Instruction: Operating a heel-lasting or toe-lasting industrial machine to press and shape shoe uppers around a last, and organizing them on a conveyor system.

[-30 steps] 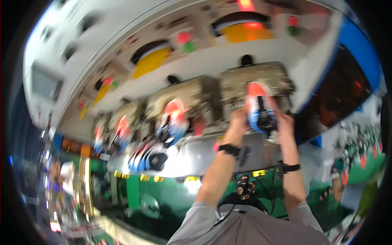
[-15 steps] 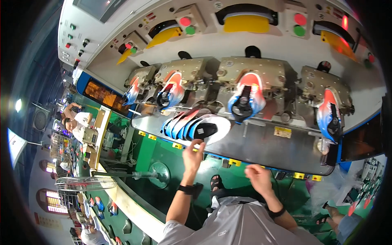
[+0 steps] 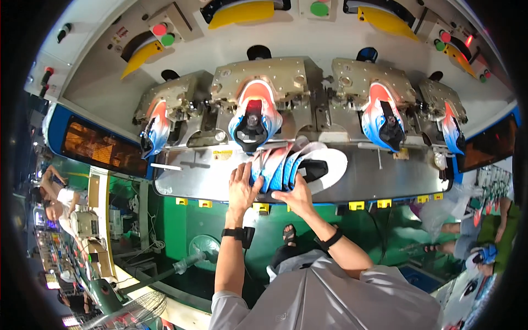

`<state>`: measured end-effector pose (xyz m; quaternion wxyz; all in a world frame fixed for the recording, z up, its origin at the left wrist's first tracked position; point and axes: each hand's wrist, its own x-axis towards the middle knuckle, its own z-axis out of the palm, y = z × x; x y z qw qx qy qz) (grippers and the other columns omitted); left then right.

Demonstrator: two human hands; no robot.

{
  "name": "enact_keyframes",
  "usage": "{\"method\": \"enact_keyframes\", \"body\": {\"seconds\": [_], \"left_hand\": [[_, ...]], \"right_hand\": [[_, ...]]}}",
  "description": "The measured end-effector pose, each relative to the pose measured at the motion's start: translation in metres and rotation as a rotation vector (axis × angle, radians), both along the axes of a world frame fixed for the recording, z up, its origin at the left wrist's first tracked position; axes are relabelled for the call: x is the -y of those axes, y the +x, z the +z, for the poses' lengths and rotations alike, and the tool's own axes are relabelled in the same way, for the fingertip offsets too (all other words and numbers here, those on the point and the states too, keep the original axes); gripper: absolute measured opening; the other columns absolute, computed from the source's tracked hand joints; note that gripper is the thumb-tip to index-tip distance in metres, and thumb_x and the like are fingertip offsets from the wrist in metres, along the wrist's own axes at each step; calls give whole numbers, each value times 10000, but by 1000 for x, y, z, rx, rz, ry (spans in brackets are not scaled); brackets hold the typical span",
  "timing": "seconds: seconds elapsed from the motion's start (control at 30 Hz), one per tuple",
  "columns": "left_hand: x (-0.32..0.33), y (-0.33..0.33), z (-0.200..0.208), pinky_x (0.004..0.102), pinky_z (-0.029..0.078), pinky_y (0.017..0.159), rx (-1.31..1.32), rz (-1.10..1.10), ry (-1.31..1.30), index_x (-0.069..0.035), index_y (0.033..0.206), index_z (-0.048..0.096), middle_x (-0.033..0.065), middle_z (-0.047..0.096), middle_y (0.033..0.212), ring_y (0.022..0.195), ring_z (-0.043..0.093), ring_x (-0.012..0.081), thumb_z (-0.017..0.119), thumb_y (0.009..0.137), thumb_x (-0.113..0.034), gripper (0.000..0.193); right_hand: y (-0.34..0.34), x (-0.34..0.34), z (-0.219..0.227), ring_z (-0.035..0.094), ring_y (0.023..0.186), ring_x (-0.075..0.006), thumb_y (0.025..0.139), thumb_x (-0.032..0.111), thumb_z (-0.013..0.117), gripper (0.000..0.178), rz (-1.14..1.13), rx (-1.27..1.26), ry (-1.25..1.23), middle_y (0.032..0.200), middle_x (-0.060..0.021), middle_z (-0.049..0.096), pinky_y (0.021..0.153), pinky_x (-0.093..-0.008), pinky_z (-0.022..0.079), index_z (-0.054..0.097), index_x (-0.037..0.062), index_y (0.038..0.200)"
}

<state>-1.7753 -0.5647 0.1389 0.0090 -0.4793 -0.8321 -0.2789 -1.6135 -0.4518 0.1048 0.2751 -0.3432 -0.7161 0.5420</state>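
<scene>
A stack of shoe uppers (image 3: 281, 170), nested in one another and coloured blue, white and coral, lies on the metal shelf (image 3: 357, 176) in front of the machine. The end one shows a broad white margin and a black lining. My left hand (image 3: 242, 190) is curled against the left end of the stack, thumb on the near side. My right hand (image 3: 297, 197) grips the stack's near side, its thumb pointing left; some fingertips are hidden behind the uppers. Above the stack, another shoe upper (image 3: 256, 118) sits toe-in at a metal clamp station (image 3: 258, 74).
More uppers sit at the neighbouring stations, including a blue-and-coral upper (image 3: 383, 118) to the right. Yellow blocks (image 3: 356, 205) line the shelf's front edge. Round buttons (image 3: 319, 8) and yellow flaps (image 3: 242, 15) are above. A fan (image 3: 203, 247) stands at lower left; people are at both sides.
My view has shifted so the stations sit differently. My right hand has come from mid-air to the stack, and my left hand has moved from near its white end to the opposite end.
</scene>
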Motion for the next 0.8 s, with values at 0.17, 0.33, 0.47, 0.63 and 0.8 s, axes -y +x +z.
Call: {"method": "enact_keyframes", "body": {"seconds": [0.17, 0.33, 0.47, 0.63, 0.8], "left_hand": [[-5, -7, -11, 491, 444, 959, 103, 18, 21, 45, 1283, 550, 223, 583, 1252, 1148, 530, 415, 636, 894, -365, 572], [-3, -4, -6, 486, 428, 977, 150, -25, 23, 68, 1280, 546, 233, 576, 1260, 1136, 527, 421, 626, 884, -344, 577], [4, -1, -4, 480, 424, 986, 153, -47, 37, 80, 1292, 535, 244, 565, 1287, 1113, 520, 445, 612, 883, -318, 576], [11, 9, -3, 510, 351, 1073, 240, -50, 21, 41, 1352, 509, 264, 511, 1378, 1242, 453, 499, 602, 900, -398, 637], [8, 8, -4, 511, 352, 1073, 188, -84, -22, 12, 1383, 482, 256, 501, 1387, 1270, 433, 489, 608, 904, -456, 681]], "right_hand": [[-28, 25, -5, 590, 1000, -402, 495, 393, 930, 861, -232, 173, 208, 1048, -230, 618, 876, -470, 470, 533, -36, 1127], [-30, 19, 6, 650, 945, -364, 511, 345, 924, 647, -170, 94, -140, 989, -203, 672, 824, -455, 509, 628, -19, 957], [-33, 30, 6, 679, 844, -357, 576, 335, 896, 582, -256, 7, 16, 900, -173, 697, 767, -430, 529, 650, 0, 982], [-42, 20, 1, 695, 773, -337, 614, 381, 891, 578, -268, -58, -184, 842, -148, 712, 730, -406, 539, 659, 25, 1005], [-15, 9, -3, 697, 759, -225, 674, 287, 866, 440, -219, -17, -206, 868, -114, 729, 695, -355, 530, 684, 34, 985]]}}
